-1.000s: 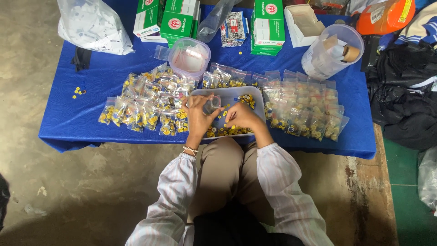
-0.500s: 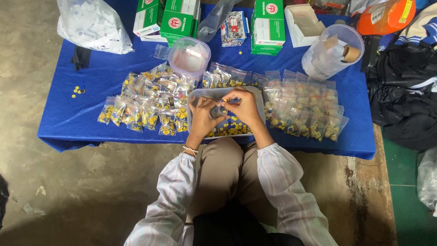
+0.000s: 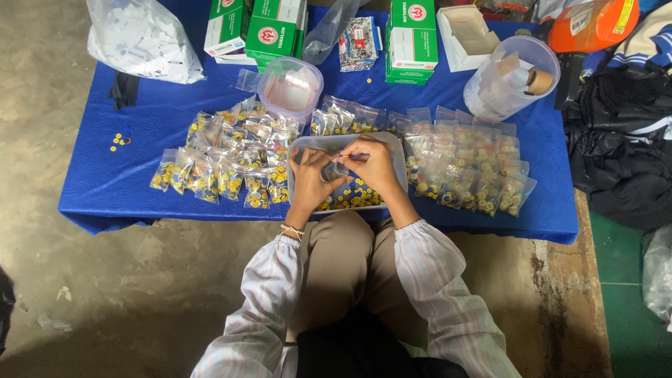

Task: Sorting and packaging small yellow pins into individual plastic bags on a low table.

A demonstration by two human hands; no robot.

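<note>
Since a second ago both hands have lifted together at frame centre above the grey tray (image 3: 392, 143) of yellow pieces, left hand (image 3: 311, 178) and right hand (image 3: 374, 164) now pinched on one small clear bag (image 3: 336, 170) between them.

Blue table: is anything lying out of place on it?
Yes. A few small yellow pieces lie loose near the blue table's left end, apart from the packed bags and the tray.

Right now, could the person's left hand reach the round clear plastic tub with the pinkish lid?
Probably yes: the tub sits just beyond the left hand, nothing tall between, though both hands hold a small clear bag.
</note>
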